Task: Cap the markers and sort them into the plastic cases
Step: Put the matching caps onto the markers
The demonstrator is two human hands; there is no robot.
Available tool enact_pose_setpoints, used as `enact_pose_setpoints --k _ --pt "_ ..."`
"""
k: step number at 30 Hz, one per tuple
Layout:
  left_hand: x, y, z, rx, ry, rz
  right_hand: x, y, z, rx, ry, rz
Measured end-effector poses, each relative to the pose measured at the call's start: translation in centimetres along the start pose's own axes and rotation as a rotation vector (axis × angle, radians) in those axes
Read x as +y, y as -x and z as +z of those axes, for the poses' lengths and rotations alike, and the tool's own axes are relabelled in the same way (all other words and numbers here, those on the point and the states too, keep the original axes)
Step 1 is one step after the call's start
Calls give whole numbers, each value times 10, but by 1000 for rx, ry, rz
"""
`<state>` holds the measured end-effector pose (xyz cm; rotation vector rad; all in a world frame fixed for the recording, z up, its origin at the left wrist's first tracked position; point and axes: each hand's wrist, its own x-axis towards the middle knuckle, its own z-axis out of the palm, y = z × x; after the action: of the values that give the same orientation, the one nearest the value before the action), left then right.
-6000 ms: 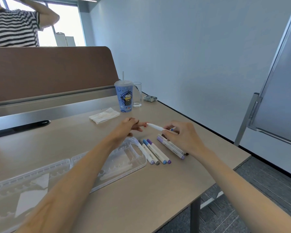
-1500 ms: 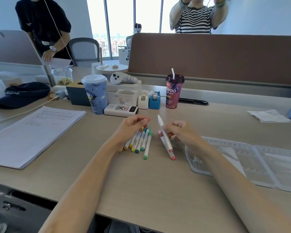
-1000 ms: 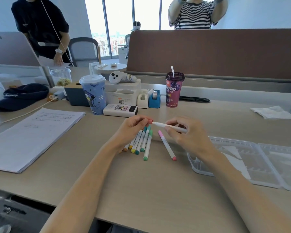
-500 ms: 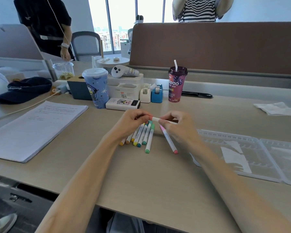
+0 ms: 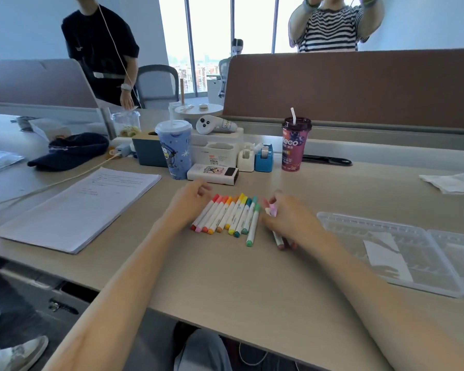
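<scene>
Capping done since half a second ago: hands apart, left hand [image 5: 190, 203] released, fingers loosely curled left of the marker row [image 5: 232, 215]; right hand [image 5: 291, 219] grasps the pink marker [image 5: 277, 237] low on the table [image 5: 252, 285], plastic case [image 5: 332, 218] unfilled.

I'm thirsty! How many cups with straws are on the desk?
2. The blue cup stands beyond the left hand; the purple cup stands just right of the blue tape dispenser.

Single head-worn view, looking forward and down, close over the desk [image 5: 252, 285], wide-angle
</scene>
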<state>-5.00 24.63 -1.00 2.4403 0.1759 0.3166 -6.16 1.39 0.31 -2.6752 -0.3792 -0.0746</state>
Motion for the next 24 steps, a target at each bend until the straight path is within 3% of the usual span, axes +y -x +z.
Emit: enact_pose_setpoints --k 4,16,24 --pt "-13 0 0 -145 -196 -131 5 -1 2 66 -54 5" --pt "1 -4 -8 -167 -521 -120 -3 -11 16 3 -72 74" --pt "-4 -11 -6 -201 -237 -170 -5 -18 26 43 1 -9"
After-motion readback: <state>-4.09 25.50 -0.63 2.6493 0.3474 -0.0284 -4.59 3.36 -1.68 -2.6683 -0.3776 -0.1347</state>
